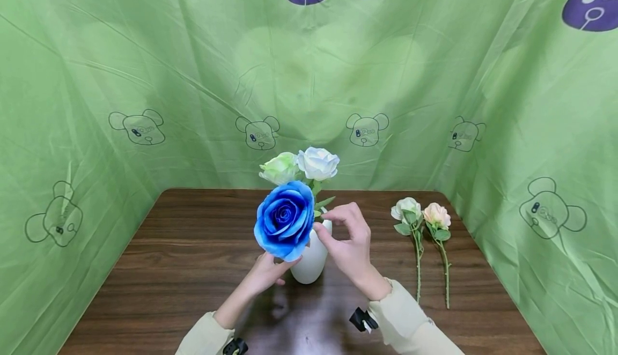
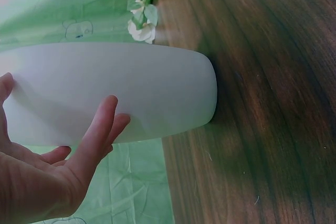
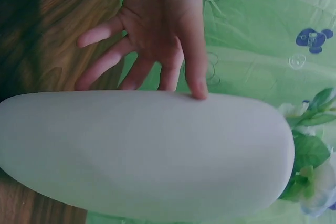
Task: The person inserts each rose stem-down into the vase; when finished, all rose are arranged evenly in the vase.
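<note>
A white vase (image 1: pixel 309 258) stands upright on the table, holding a pale green rose (image 1: pixel 280 168) and a white rose (image 1: pixel 318 163). My left hand (image 1: pixel 265 275) holds the vase's left side; in the right wrist view its thumb (image 3: pixel 195 72) touches the vase and other fingers pass behind it. A large blue rose (image 1: pixel 284 220) faces me in front of the vase mouth. With thumb and index finger curled in a pinch, my right hand (image 1: pixel 350 239) is at that rose's right edge, where its stem is hidden behind the bloom. The right wrist view shows none of the right hand.
To the right on the brown wooden table (image 1: pixel 193 248) lie a cream rose (image 1: pixel 406 210) and a peach rose (image 1: pixel 436 216), stems toward me. Green cloth (image 1: pixel 203 103) with bear drawings walls the table at the back and both sides.
</note>
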Motion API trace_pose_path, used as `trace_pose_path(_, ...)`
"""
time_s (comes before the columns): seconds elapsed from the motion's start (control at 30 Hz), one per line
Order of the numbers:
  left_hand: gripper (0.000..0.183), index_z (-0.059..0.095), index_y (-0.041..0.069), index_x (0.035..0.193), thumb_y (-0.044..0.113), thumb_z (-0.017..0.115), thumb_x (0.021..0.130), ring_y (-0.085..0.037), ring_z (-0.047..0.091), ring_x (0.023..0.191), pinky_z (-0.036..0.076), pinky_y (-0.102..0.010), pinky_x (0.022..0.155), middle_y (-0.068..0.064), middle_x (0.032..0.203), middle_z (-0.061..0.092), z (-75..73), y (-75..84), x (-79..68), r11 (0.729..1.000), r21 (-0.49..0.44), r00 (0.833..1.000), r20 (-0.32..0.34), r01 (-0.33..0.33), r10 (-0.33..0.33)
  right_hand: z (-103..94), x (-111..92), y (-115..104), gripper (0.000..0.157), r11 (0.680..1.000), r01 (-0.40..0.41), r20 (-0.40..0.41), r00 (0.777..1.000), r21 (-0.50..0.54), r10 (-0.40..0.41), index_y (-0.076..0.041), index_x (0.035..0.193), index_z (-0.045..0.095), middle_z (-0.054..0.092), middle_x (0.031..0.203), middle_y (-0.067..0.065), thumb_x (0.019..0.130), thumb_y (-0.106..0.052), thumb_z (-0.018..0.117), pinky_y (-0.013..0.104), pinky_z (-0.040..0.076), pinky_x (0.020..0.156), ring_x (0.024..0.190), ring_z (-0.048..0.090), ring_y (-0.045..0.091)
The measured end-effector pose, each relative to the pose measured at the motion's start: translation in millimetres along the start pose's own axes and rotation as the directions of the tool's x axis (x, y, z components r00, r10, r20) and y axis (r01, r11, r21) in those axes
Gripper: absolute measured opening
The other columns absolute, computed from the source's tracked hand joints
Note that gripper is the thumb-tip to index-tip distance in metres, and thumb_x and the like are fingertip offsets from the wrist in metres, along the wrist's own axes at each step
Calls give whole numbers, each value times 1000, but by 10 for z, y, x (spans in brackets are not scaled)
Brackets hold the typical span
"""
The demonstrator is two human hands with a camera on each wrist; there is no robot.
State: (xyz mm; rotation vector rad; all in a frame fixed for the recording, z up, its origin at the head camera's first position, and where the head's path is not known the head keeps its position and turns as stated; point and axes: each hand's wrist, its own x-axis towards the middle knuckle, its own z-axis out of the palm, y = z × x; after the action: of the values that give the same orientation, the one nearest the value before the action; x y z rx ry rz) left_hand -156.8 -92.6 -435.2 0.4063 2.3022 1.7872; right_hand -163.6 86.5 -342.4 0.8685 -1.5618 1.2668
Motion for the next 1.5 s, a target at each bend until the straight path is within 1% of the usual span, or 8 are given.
trace_pose_path(0.17, 46, 43, 9, 126, 25, 59, 86, -34, 50, 100, 52, -31, 52, -18, 120, 48, 3, 24, -9, 1000, 3, 1000, -8, 13, -13, 91, 0, 57, 19, 992, 122, 70, 990, -24, -120, 2, 79, 63, 52, 76, 9, 84, -16, 60, 26, 38, 60, 70, 45, 22)
trace_pose_path(0.4, 46, 43, 10, 125, 25, 59, 86, -34, 50, 99, 52, -32, 50, -19, 118, 48, 17, 46, -7, 999, 16, 999, -29, 33, -32, 183, -18, 135, 13, 989, 126, 147, 983, -79, -113, -4, 76, 66, 51, 82, 4, 81, -15, 62, 29, 27, 57, 66, 39, 18)
trace_pose_path(0.63, 59, 29, 14, 134, 29, 59, 86, -36, 54, 93, 52, -32, 49, -22, 126, 40, 27, 63, 2, 998, 9, 998, -34, 60, -59, 200, 26, 192, 5, 996, 62, 124, 991, -71, -53, -3, 71, 64, 49, 74, 2, 75, -4, 60, 30, 29, 59, 66, 39, 17)
trace_pose_path(0.8, 58, 30, 9, 132, 30, 58, 86, -33, 56, 86, 51, -32, 48, -24, 124, 42, 34, 55, 9, 998, 25, 997, -40, 64, -63, 197, 40, 303, 10, 995, -19, 117, 993, -98, 31, -3, 71, 66, 51, 73, 2, 78, -10, 64, 30, 33, 60, 68, 42, 19)
trace_pose_path(1.03, 59, 29, 8, 132, 29, 58, 86, -32, 58, 80, 51, -32, 45, -24, 124, 42, 35, 51, 9, 998, 33, 997, -45, 62, -60, 201, -85, 417, 2, 968, -156, 197, 961, -198, 195, -7, 71, 69, 54, 74, -3, 71, -7, 71, 30, 34, 64, 72, 44, 15)
trace_pose_path(1.17, 60, 29, 6, 132, 28, 59, 86, -33, 57, 83, 51, -32, 45, -25, 123, 42, 38, 57, 9, 997, 30, 996, -50, 69, -68, 202, -173, 471, 6, 946, -172, 217, 947, -275, 236, -9, 67, 68, 52, 73, -4, 69, -6, 72, 32, 35, 64, 73, 43, 15)
trace_pose_path(1.4, 65, 29, 14, 133, 41, 60, 82, -27, 59, 76, 50, -32, 44, -20, 125, 42, 45, -300, 143, 995, 40, 994, -72, 90, -87, 190, -229, 526, 6, 939, -177, 233, 940, -295, 250, -10, 68, 68, 51, 71, -4, 69, -10, 74, 31, 36, 62, 71, 43, 15)
trace_pose_path(1.5, 66, 28, 16, 134, 41, 60, 82, -25, 60, 73, 50, -32, 44, -19, 127, 41, 46, -287, 135, 994, 39, 993, -72, 100, -97, 159, -238, 526, 9, 942, -194, 221, 940, -274, 258, -10, 69, 67, 51, 70, -4, 67, -10, 76, 27, 37, 57, 70, 42, 14)
